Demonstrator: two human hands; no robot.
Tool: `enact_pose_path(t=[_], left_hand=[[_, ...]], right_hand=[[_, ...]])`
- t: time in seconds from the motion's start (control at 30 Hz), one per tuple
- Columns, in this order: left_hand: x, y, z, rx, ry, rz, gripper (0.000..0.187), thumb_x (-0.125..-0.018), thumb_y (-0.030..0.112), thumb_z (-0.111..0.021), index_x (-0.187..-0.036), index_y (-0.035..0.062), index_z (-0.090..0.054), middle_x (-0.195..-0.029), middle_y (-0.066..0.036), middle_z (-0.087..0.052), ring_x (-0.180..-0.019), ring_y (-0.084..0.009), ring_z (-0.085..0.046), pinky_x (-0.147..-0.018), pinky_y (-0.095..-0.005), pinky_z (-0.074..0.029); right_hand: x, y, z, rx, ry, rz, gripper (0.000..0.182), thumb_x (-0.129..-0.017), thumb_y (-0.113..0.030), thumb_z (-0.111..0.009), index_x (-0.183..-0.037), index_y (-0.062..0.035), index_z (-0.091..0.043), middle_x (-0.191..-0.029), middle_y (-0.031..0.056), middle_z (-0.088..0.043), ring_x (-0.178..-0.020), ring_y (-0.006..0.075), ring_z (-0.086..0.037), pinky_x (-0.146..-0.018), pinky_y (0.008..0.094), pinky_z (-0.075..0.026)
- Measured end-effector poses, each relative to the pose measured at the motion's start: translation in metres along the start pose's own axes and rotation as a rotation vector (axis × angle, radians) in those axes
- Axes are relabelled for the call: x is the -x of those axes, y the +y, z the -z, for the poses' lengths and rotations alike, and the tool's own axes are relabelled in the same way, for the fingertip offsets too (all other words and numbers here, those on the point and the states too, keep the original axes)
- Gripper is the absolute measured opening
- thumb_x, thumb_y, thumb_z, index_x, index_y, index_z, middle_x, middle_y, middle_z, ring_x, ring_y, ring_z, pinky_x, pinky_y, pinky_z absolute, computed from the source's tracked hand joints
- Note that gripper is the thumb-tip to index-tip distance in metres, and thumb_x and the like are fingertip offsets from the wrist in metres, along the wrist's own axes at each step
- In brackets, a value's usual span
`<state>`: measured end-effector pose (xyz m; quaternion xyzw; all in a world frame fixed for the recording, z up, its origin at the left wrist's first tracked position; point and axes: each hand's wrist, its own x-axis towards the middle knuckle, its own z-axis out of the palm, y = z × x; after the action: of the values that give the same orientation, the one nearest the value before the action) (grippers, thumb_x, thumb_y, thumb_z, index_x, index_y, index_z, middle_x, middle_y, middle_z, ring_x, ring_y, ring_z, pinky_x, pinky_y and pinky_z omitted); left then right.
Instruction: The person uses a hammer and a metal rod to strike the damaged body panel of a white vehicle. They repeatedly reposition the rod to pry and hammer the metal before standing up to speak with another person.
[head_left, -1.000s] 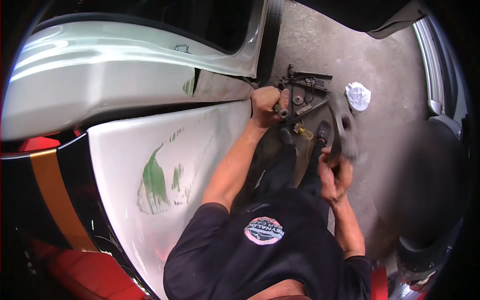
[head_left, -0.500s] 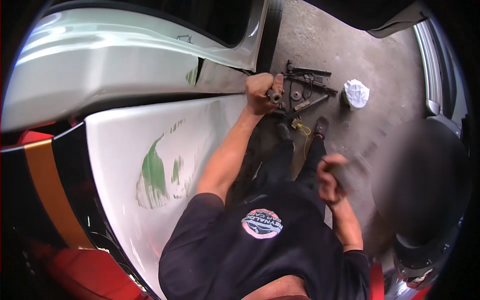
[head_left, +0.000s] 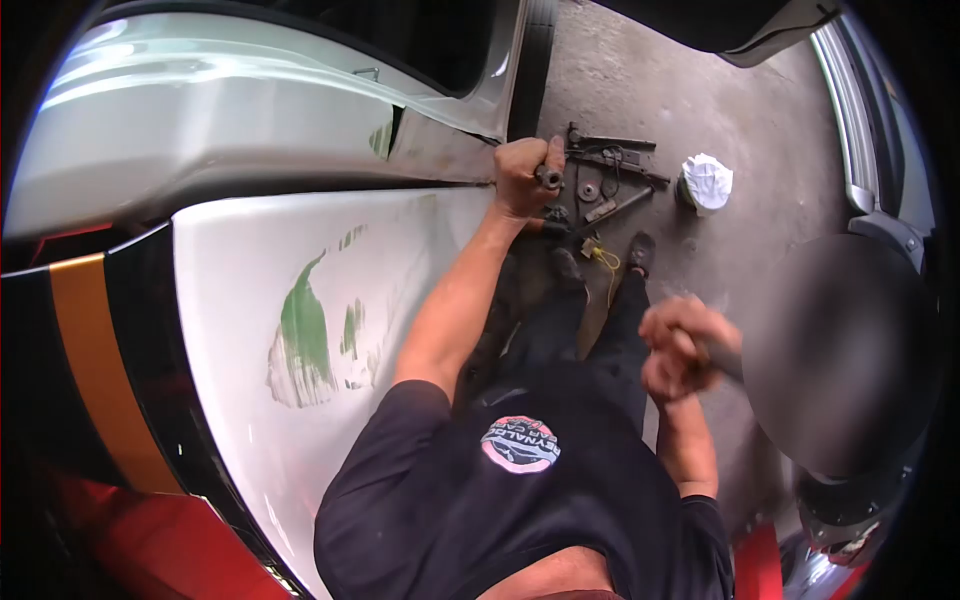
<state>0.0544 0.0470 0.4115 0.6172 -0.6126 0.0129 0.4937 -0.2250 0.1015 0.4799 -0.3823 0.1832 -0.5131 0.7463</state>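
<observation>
My left hand [head_left: 522,178] is closed around a metal bar [head_left: 549,178], whose round end faces up towards me. It is beside the edge of the white car panel [head_left: 400,250], near the gap by the car door; where the bar's lower end rests is hidden. Green and bare scraped patches [head_left: 305,325] mark the panel. Off to the right, my right hand [head_left: 685,345] is closed on a dark handle [head_left: 722,360], smeared by motion. The handle's far end runs into a blurred dark oval, so I cannot make out the tool's head.
Several metal tools and parts [head_left: 610,170] lie on the concrete floor past my feet. A container with a white cover [head_left: 708,183] stands to their right. A yellow cord [head_left: 603,257] lies near my shoe [head_left: 641,252]. Another vehicle [head_left: 850,120] borders the right side.
My right hand has shifted slightly right, and its handle now points right. My left hand keeps its grip on the bar in nearly the same place.
</observation>
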Motion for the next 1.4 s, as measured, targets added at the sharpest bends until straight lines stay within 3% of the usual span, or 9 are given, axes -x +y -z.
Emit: enact_pose_path(t=[0.03, 0.07, 0.13, 0.17, 0.23, 0.4, 0.67, 0.9, 1.4], left_hand=[[-0.001, -0.001, 0.0, -0.001, 0.01, -0.011, 0.04, -0.086, 0.001, -0.068, -0.057, 0.0039, -0.04, -0.053, -0.014, -0.04, -0.044, -0.0335, -0.046, -0.044, -0.0437, -0.033], [-0.003, -0.004, 0.0, -0.007, 0.009, -0.017, 0.04, -0.086, 0.001, -0.068, -0.057, 0.0039, -0.04, -0.053, -0.014, -0.04, -0.044, -0.0335, -0.046, -0.044, -0.0437, -0.033], [0.0, -0.004, -0.002, 0.008, 0.01, -0.011, 0.039, -0.086, 0.001, -0.068, -0.057, 0.004, -0.041, -0.053, -0.014, -0.04, -0.044, -0.0332, -0.046, -0.044, -0.0438, -0.033], [0.007, -0.005, -0.001, 0.005, 0.003, -0.01, 0.039, -0.086, 0.001, -0.068, -0.057, 0.004, -0.041, -0.053, -0.014, -0.04, -0.044, -0.0332, -0.046, -0.044, -0.0438, -0.033], [0.008, -0.018, -0.005, -0.11, -0.001, -0.142, 0.039, -0.085, 0.0, -0.068, -0.057, 0.0041, -0.042, -0.053, -0.013, -0.041, -0.044, -0.0329, -0.046, -0.044, -0.0441, -0.033], [0.01, 0.033, -0.037, 0.139, -0.17, -0.118, 0.042, -0.083, 0.004, -0.073, -0.057, 0.008, -0.041, -0.051, -0.011, -0.039, -0.042, -0.0309, -0.042, -0.044, -0.0422, -0.028], [-0.019, 0.049, -0.015, 0.054, -0.143, -0.017, 0.042, -0.083, -0.004, -0.069, -0.058, 0.0059, -0.038, -0.052, -0.009, -0.036, -0.041, -0.0275, -0.04, -0.042, -0.04, -0.029], [-0.027, 0.039, -0.018, 0.005, -0.163, -0.142, 0.043, -0.084, -0.004, -0.069, -0.058, 0.0068, -0.037, -0.052, -0.008, -0.035, -0.041, -0.0265, -0.039, -0.042, -0.0388, -0.028], [-0.008, -0.014, -0.001, 0.008, -0.006, -0.122, 0.042, -0.091, 0.005, -0.067, -0.059, 0.0049, -0.039, -0.053, -0.009, -0.036, -0.042, -0.0273, -0.04, -0.042, -0.0375, -0.028]], right_hand=[[-0.031, -0.01, -0.036, 0.203, -0.077, 0.493, 0.023, -0.101, -0.023, -0.056, -0.086, -0.006, -0.053, -0.069, 0.0022, -0.05, -0.052, 0.014, -0.043, -0.05, 0.0275, -0.042], [-0.03, 0.019, -0.025, 0.181, -0.066, 0.566, 0.021, -0.099, -0.021, -0.06, -0.085, -0.0064, -0.055, -0.066, 0.0049, -0.048, -0.051, 0.0171, -0.046, -0.049, 0.033, -0.042], [-0.022, 0.065, 0.011, 1.216, -0.184, 0.385, 0.018, -0.098, -0.021, -0.062, -0.089, -0.0058, -0.057, -0.063, 0.0102, -0.048, -0.051, 0.0219, -0.049, -0.05, 0.0385, -0.041], [-0.017, 0.073, 0.014, 1.212, -0.18, 0.381, 0.018, -0.098, -0.021, -0.062, -0.089, -0.0058, -0.057, -0.063, 0.0102, -0.048, -0.051, 0.0219, -0.049, -0.05, 0.0385, -0.041], [-0.025, 0.089, 0.018, 1.01, 0.057, -0.316, 0.017, -0.098, -0.016, -0.062, -0.092, -0.0013, -0.055, -0.069, 0.0184, -0.059, -0.06, 0.0369, -0.06, -0.059, 0.0412, -0.047], [-0.029, 0.044, 0.051, 0.992, 0.153, -0.234, 0.015, -0.098, -0.014, -0.06, -0.094, -0.0011, -0.054, -0.062, 0.0142, -0.055, -0.055, 0.0275, -0.058, -0.055, 0.0379, -0.044], [-0.015, 0.044, 0.088, 0.886, 0.253, -0.541, 0.021, -0.098, -0.018, -0.062, -0.088, -0.0023, -0.052, -0.061, 0.0013, -0.043, -0.059, 0.0088, -0.04, -0.052, 0.0307, -0.034], [-0.036, 0.038, 0.077, 0.865, 0.108, -0.587, 0.022, -0.098, -0.017, -0.062, -0.085, -0.0032, -0.052, -0.066, -0.0033, -0.044, -0.062, 0.009, -0.038, -0.054, 0.0287, -0.034], [-0.033, 0.041, 0.051, 0.778, -0.232, -0.446, 0.013, -0.087, -0.007, -0.07, -0.093, 0.0007, -0.061, -0.066, 0.0118, -0.059, -0.052, 0.0243, -0.06, -0.051, 0.0338, -0.045]])
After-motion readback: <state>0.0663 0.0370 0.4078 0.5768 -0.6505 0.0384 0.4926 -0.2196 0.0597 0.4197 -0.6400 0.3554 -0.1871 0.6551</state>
